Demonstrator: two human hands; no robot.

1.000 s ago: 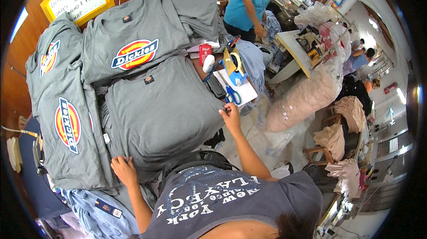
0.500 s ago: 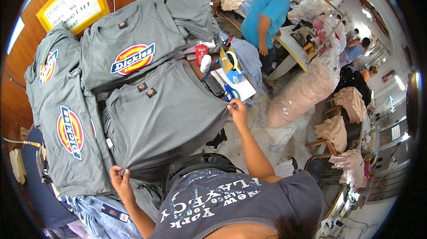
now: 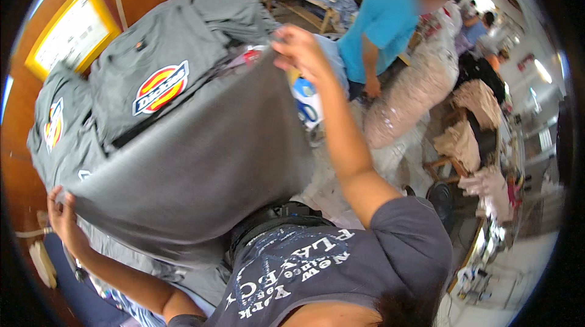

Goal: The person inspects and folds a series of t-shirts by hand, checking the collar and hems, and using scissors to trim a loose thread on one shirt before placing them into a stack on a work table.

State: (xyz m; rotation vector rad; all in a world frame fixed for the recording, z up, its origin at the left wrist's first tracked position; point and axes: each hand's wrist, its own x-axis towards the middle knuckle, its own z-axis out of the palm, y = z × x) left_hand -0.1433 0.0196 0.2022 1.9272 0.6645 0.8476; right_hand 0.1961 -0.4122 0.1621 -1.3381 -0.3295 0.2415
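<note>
In the head view, a grey shirt [image 3: 201, 162] hangs stretched over the near edge of the shirt pile [image 3: 177, 31], one corner pinched in the left hand [image 3: 67, 222], another in the half-curled right hand [image 3: 304, 54]. Smooth, matte cloth, probably light, soft and limp, best gripped at the corners.

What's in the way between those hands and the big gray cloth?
Nothing visible: the right hand holds the gray cloth by one end of its upper edge, and the left hand is at the other end.

Left hand [image 3: 67, 225] pinching, right hand [image 3: 301, 53] pinching higher
</note>
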